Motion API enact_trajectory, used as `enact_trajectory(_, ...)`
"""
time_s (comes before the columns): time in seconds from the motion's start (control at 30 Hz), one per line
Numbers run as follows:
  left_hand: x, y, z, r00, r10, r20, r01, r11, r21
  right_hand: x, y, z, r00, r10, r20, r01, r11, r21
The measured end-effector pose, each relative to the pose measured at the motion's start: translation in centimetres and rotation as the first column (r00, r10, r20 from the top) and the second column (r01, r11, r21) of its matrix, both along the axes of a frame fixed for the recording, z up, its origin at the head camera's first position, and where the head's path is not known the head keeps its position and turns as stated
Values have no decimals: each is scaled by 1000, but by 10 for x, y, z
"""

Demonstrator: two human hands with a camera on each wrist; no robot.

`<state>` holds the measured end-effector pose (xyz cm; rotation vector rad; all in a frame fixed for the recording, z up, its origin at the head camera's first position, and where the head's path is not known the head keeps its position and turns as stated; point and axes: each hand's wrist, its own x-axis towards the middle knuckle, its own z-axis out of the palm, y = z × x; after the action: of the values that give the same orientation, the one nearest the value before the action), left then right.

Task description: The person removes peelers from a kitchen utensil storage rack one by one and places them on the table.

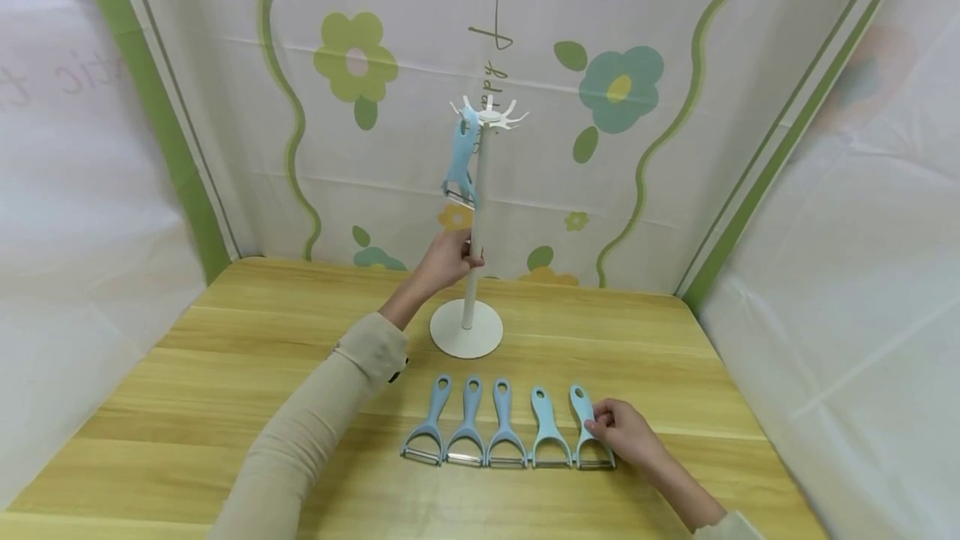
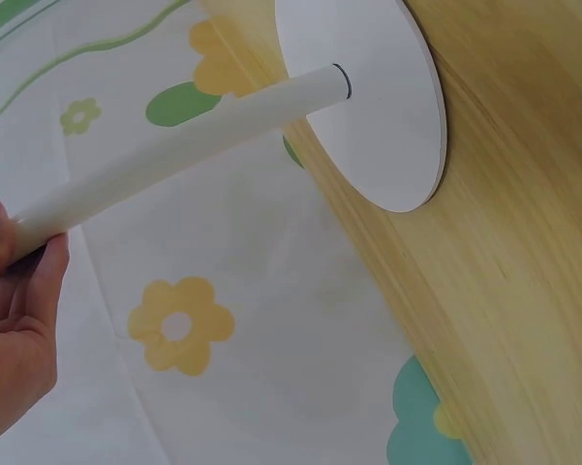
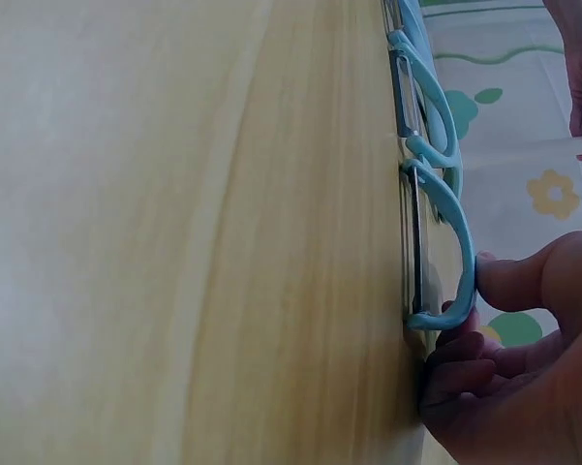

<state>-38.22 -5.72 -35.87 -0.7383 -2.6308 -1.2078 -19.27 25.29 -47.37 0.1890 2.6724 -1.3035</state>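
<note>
My left hand (image 1: pixel 448 258) grips the white pole (image 2: pixel 184 145) of an upright hook stand, about halfway up. A light blue Y-shaped vegetable peeler (image 1: pixel 462 152) hangs by its handle hole from a hook on the stand's left side, blade down. On the table, my right hand (image 1: pixel 628 433) pinches the rightmost peeler (image 3: pixel 455 218) of a row between thumb and fingers. In the right wrist view the thumb presses on the outside of its curved frame, and the blade edge lies close to the wood.
Several more blue peelers (image 1: pixel 469 419) lie side by side, handles pointing away. The stand's round white base (image 1: pixel 450 340) sits behind them on the wooden table (image 1: pixel 262 390). Other white hooks (image 1: pixel 512 117) fan out at its top. A flowered cloth (image 1: pixel 480 48) hangs behind, with side panels.
</note>
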Motion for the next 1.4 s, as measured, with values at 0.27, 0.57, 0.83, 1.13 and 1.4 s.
enact_trajectory(0.27,-2,-5,-1,999,-35,4,35,999,-2,-3,-2,-1,1000,23,-11,-22,998,53)
enact_trajectory(0.57,-7,-11,-3,988,-143,51,140,989,52,-5,2,0,999,38,16,-39,997,62)
enact_trajectory(0.83,-9,-9,-9,991,-135,28,132,988,86,-9,19,15,994,105,-3,-105,993,57)
enact_trajectory(1.13,-9,-3,-12,997,-41,-58,49,989,137,-28,31,51,986,155,-59,-150,985,83)
enact_trajectory(1.4,-6,0,-16,994,66,-92,-48,982,183,-45,18,76,969,206,-138,-193,976,101)
